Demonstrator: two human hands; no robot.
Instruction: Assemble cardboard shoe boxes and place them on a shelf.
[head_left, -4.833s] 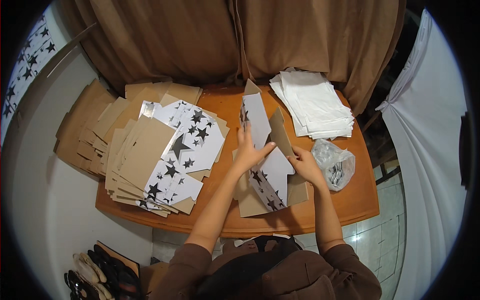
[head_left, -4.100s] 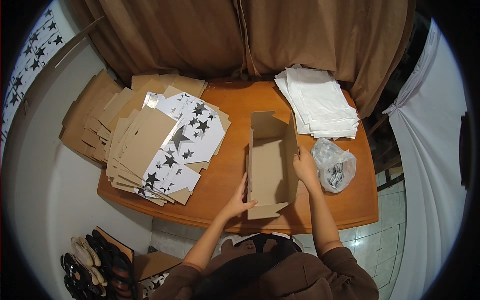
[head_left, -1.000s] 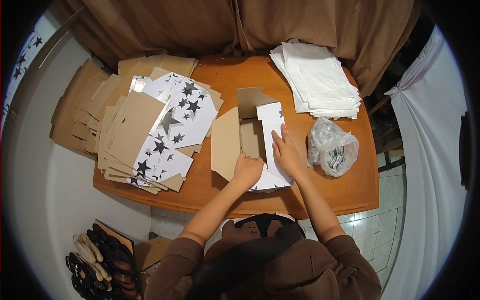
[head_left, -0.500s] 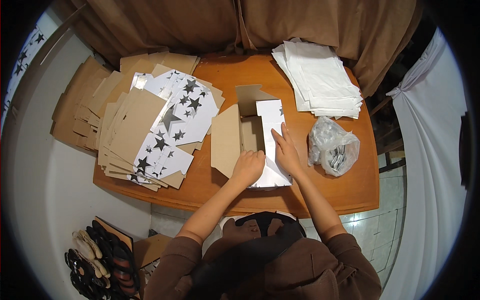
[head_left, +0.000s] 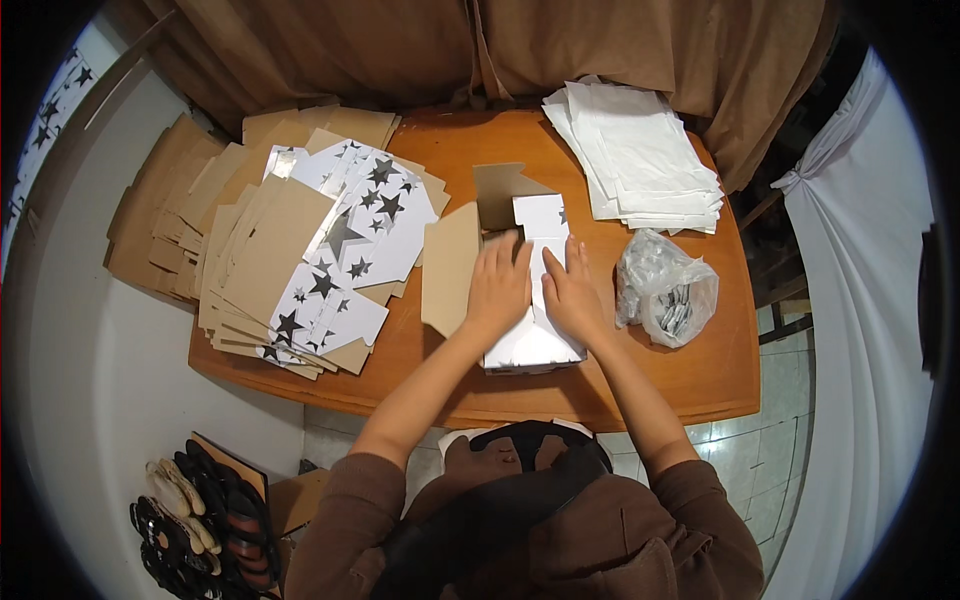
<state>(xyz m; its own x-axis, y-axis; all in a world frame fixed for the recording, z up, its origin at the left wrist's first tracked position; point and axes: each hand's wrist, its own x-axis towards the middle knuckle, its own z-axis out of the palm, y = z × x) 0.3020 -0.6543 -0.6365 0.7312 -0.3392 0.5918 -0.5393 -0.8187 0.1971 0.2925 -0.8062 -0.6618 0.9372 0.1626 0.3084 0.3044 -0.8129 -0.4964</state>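
Head view: brown wooden tabletop (head_left: 640,390), light load

Near its front edge stands a white-and-brown cardboard box (head_left: 535,345), probably light, stiff, creasable, best held by its walls. Left hand (head_left: 499,290) and right hand (head_left: 571,300) lie flat over it, fingers extended.

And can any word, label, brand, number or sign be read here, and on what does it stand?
None readable.
White-and-brown cardboard box: black stars, no readable text.
Flat white cardboard sheet: the same.
Small silvery pieces in clear plastic bag: any print too small.
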